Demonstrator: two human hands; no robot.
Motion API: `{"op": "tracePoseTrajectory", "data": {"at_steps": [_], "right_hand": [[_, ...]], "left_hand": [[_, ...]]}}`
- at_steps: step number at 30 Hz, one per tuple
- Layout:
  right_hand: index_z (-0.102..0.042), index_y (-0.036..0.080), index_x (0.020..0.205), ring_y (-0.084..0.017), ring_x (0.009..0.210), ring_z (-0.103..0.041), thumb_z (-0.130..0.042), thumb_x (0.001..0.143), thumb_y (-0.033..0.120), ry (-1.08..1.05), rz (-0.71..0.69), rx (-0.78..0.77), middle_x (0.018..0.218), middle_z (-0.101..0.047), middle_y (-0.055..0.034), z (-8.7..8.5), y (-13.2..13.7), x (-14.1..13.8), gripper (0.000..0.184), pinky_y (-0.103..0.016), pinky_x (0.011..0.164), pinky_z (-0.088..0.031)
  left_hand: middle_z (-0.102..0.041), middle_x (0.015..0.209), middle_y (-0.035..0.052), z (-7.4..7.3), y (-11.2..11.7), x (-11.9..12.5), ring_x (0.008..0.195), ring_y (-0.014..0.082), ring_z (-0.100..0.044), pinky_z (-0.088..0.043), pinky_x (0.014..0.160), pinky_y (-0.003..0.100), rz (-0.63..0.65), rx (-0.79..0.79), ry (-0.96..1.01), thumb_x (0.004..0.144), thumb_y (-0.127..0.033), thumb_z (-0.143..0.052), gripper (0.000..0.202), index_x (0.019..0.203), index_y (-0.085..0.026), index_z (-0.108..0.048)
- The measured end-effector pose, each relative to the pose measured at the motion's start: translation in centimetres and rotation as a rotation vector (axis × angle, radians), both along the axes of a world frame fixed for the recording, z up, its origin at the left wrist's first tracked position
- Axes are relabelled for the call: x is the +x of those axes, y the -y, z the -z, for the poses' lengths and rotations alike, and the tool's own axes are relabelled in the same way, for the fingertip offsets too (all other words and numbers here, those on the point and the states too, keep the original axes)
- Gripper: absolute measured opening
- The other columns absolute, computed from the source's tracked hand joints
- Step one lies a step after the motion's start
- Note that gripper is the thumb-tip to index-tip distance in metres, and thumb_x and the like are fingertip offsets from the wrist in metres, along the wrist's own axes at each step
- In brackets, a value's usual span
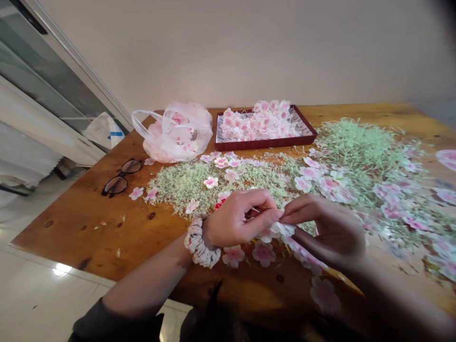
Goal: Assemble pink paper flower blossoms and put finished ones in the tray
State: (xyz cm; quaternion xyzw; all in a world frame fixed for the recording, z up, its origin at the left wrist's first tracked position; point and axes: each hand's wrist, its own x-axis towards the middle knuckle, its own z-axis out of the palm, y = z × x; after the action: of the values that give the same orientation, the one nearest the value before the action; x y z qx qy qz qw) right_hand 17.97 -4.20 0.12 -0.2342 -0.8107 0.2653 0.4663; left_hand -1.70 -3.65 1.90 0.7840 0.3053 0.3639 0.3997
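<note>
My left hand (pixel 245 216), with a pale scrunchie (pixel 201 242) round its wrist, is closed in a pinch above the front of the table. Meeting it fingertip to fingertip is my right hand (pixel 327 228), also pinching. Between and just under the fingers shows a whitish artificial flower (pixel 281 229), partly covered by them. Whether both hands grip the same flower is hard to see. Loose pink-and-white flower heads (pixel 264 253) lie on the wood below my hands. Beyond them spreads a layer of small pale green plastic pieces (pixel 178 183) with more flower heads on top.
At the back stands a dark red tray (pixel 265 143) heaped with pink flowers (pixel 256 121). Left of it sits a translucent plastic bag (pixel 181 135) of flowers. Glasses (pixel 123 178) lie near the left edge of the wooden table (pixel 78 223). A green stem pile (pixel 363 147) rises at the right.
</note>
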Motion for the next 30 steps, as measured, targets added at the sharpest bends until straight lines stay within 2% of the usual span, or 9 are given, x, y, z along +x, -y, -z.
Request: {"op": "tracePoseTrajectory", "data": {"at_steps": [5,11,15,24,30], "right_hand": [[-0.063,0.023,0.092,-0.018,0.078,-0.064,-0.06,0.075,0.005,-0.054,-0.009,-0.045,0.086,-0.067,-0.0062,0.5,0.3,-0.2,0.025,-0.03,0.065,-0.052],[-0.062,0.023,0.091,-0.017,0.081,-0.062,-0.061,0.078,0.007,-0.132,-0.023,-0.171,0.085,-0.065,-0.0054,0.9,0.6,-0.4,0.02,-0.031,0.069,-0.053],[-0.063,0.022,0.089,-0.015,0.078,-0.061,-0.061,0.08,0.01,-0.183,-0.025,-0.25,0.083,-0.064,-0.0045,0.7,0.8,-0.6,0.015,-0.028,0.067,-0.052],[-0.063,0.022,0.087,-0.014,0.077,-0.061,-0.06,0.081,0.009,-0.187,-0.012,-0.213,0.083,-0.062,-0.0043,0.3,0.7,-0.8,0.015,-0.027,0.065,-0.051],[-0.062,0.021,0.09,-0.013,0.078,-0.06,-0.059,0.081,0.006,-0.198,-0.064,-0.243,0.085,-0.06,-0.0038,0.2,0.7,-0.7,0.017,-0.025,0.066,-0.051]], "left_hand": [[-0.05,0.064,-0.0013,0.0,0.2,0.1,0.058,0.0091,-0.044,-0.037,0.054,0.022,-0.034,-0.013,-0.015,0.088,-0.027,-0.051,0.02,0.071,-0.016,-0.052],[-0.051,0.065,-0.001,0.0,0.3,0.1,0.061,0.0099,-0.046,-0.039,0.059,0.023,0.033,-0.138,0.046,0.089,-0.028,-0.051,0.02,0.073,-0.016,-0.052],[-0.048,0.066,-0.0015,0.1,0.2,0.4,0.064,0.0103,-0.044,-0.039,0.065,0.025,0.033,-0.178,0.079,0.09,-0.029,-0.049,0.023,0.071,-0.016,-0.05],[-0.046,0.067,-0.002,0.4,0.3,0.9,0.066,0.0106,-0.044,-0.038,0.067,0.024,0.076,-0.282,0.199,0.09,-0.032,-0.05,0.025,0.07,-0.017,-0.048],[-0.045,0.066,-0.0022,0.7,0.3,1.1,0.065,0.01,-0.043,-0.038,0.065,0.023,0.09,-0.29,0.25,0.09,-0.032,-0.052,0.026,0.07,-0.016,-0.05]]}}
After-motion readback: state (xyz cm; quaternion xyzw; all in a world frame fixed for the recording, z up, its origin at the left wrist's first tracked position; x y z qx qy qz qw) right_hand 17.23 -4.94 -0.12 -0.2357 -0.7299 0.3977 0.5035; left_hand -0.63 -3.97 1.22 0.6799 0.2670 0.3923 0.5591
